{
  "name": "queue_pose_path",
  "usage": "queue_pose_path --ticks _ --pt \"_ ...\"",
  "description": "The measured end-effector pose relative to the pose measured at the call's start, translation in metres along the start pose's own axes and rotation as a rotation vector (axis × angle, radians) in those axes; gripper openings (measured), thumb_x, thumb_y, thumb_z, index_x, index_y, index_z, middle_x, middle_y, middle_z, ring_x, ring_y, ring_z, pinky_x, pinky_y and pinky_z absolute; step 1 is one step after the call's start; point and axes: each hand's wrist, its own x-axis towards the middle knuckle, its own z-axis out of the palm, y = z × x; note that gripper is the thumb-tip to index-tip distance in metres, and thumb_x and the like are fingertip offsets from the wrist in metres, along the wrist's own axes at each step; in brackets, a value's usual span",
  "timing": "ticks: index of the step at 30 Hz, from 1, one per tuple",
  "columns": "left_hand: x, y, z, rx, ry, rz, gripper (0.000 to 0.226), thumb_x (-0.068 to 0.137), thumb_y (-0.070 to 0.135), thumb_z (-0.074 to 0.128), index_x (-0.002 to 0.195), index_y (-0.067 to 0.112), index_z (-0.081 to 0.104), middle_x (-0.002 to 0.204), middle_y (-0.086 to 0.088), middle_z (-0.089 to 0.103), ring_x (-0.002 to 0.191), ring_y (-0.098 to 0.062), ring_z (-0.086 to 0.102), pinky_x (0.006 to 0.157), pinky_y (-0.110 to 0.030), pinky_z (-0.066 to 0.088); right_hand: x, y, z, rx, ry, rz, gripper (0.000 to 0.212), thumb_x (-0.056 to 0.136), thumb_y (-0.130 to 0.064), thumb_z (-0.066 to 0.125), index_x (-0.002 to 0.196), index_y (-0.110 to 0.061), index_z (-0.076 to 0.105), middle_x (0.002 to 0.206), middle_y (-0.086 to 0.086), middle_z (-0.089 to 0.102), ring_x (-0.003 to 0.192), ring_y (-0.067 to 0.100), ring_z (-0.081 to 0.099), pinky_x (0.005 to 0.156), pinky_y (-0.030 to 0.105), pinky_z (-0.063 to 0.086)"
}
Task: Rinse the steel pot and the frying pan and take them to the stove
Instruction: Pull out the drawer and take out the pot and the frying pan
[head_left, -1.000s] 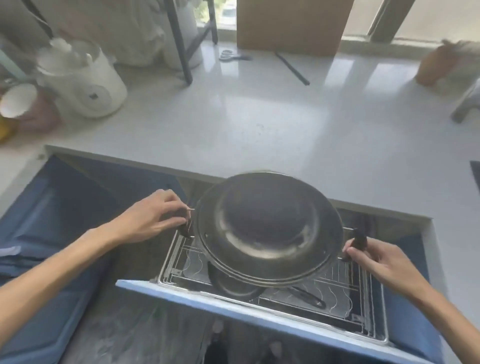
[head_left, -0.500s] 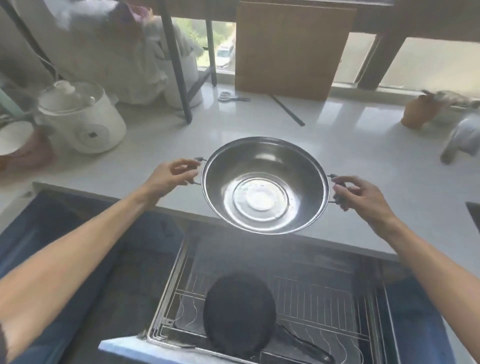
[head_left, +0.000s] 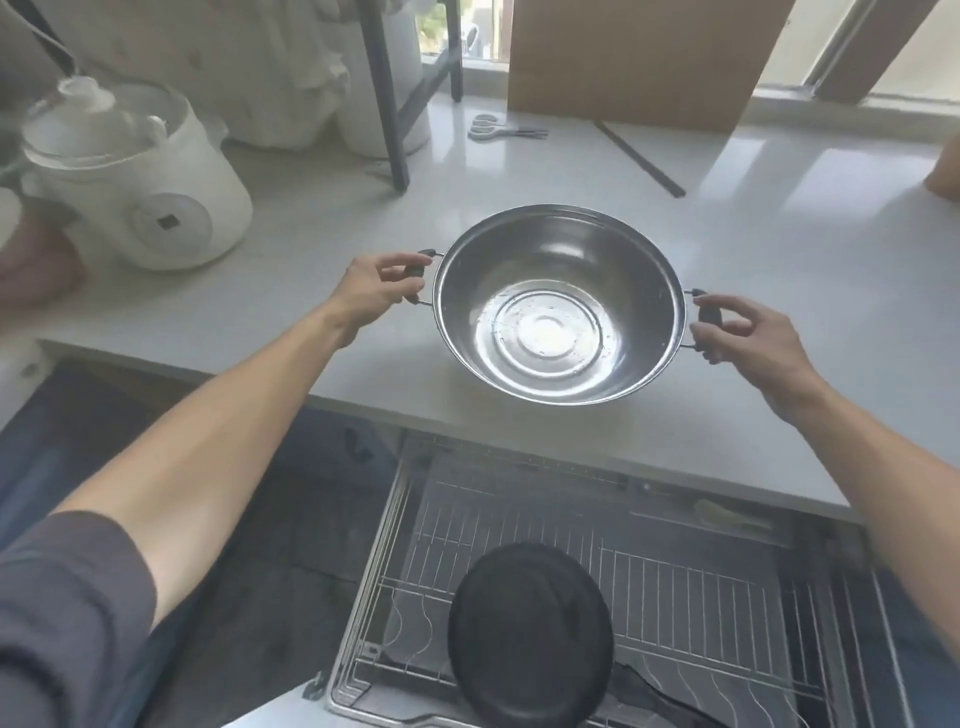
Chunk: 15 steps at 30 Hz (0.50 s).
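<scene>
Steel pot (head_left: 558, 306): shiny silver, concentric rings on its base, 2 black handles. Frying pan (head_left: 530, 636): matt black. Countertop (head_left: 779, 249) was pale grey-white; cooker (head_left: 135, 176) white; board (head_left: 644, 57) brown; sleeve (head_left: 62, 613) dark grey.

left hand (head_left: 375, 285) and right hand (head_left: 744, 336) pinch the black side handles of the round steel pot (head_left: 557, 303) over the pale grey tabletop (head_left: 779, 249); black frying pan (head_left: 530, 635) lies overturned at 6 o'clock.
</scene>
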Motion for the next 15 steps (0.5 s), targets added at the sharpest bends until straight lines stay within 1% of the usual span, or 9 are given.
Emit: queue_pose_path --ticks 3,5,7,9,10,12,13,14,15 --pt "0.009 -0.010 0.004 -0.005 0.023 -0.020 0.026 0.085 0.008 0.064 0.092 0.033 0.066 0.086 0.013 0.067 0.064 -0.004 0.058 0.078 -0.021 0.046 0.007 0.005 0.007 -0.011 0.005 0.004 0.029 0.084 -0.010 0.065 0.111 -0.019 0.064 0.050 -0.013 0.060 0.054 0.009 0.056 0.060 0.018 0.047" --pt "0.013 -0.014 0.006 -0.006 0.031 -0.027 0.025 0.085 0.009 0.063 0.095 0.031 0.066 0.088 0.007 0.066 0.064 -0.002 0.057 0.078 -0.021 0.045 0.010 0.007 0.012 0.001 0.006 0.015 0.030 0.084 -0.009 0.064 0.114 -0.015 0.063 0.059 -0.006 0.059 0.050 0.006 0.053 0.063 0.022 0.046" --pt "0.015 -0.017 0.007 -0.016 0.041 -0.024 0.024 0.085 0.010 0.062 0.099 0.029 0.066 0.087 0.007 0.065 0.060 0.000 0.056 0.076 -0.019 0.044 0.011 0.009 0.016 0.015 0.015 0.009 0.029 0.084 -0.010 0.063 0.112 -0.017 0.062 0.069 0.000 0.057 0.052 0.009 0.052 0.067 0.026 0.046" --pt "0.017 -0.019 0.011 -0.010 0.052 -0.012 0.023 0.087 0.012 0.061 0.099 0.031 0.064 0.086 0.010 0.063 0.061 0.001 0.055 0.075 -0.019 0.045 0.011 0.013 0.019 0.030 0.022 0.001 0.028 0.082 -0.012 0.062 0.108 -0.022 0.062 0.075 0.002 0.057 0.055 0.010 0.051 0.068 0.028 0.045" --pt "0.017 -0.021 0.014 -0.002 0.052 -0.005 0.022 0.088 0.014 0.059 0.102 0.031 0.063 0.089 0.010 0.063 0.065 0.001 0.056 0.076 -0.019 0.045 0.010 0.015 0.020 0.037 0.017 0.002 0.028 0.082 -0.013 0.062 0.108 -0.022 0.061 0.076 0.001 0.057 0.055 0.010 0.052 0.068 0.027 0.045" --pt "0.015 -0.024 0.019 0.044 0.078 0.020 0.024 0.091 0.020 0.055 0.113 0.028 0.059 0.102 0.008 0.064 0.081 0.001 0.059 0.080 -0.015 0.045 0.007 0.019 0.020 0.046 0.020 -0.007 0.031 0.083 -0.019 0.062 0.114 -0.022 0.059 0.080 -0.002 0.060 0.062 0.011 0.056 0.068 0.023 0.047" --pt "0.008 -0.026 0.021 0.107 0.155 0.058 0.028 0.092 0.026 0.052 0.120 0.027 0.057 0.107 0.009 0.063 0.088 0.003 0.058 0.082 -0.011 0.044 0.002 0.020 0.019 0.046 0.066 -0.039 0.033 0.083 -0.023 0.062 0.115 -0.023 0.058 0.088 -0.002 0.063 0.070 0.012 0.061 0.070 0.021 0.048" --pt "-0.004 -0.028 0.022 0.184 0.287 0.118 0.030 0.092 0.031 0.050 0.121 0.028 0.057 0.107 0.012 0.062 0.090 0.007 0.057 0.083 -0.011 0.044 -0.005 0.021 0.016 0.049 0.160 -0.089 0.032 0.083 -0.025 0.062 0.114 -0.023 0.057 0.097 -0.002 0.065 0.078 0.012 0.063 0.072 0.021 0.049" --pt "-0.023 -0.029 0.023 0.239 0.434 0.197 0.028 0.091 0.034 0.049 0.118 0.033 0.057 0.103 0.017 0.061 0.087 0.011 0.055 0.084 -0.013 0.044 -0.019 0.022 0.013 0.059 0.286 -0.145 0.028 0.082 -0.026 0.062 0.110 -0.023 0.058 0.101 -0.003 0.065 0.082 0.011 0.063 0.073 0.022 0.050"
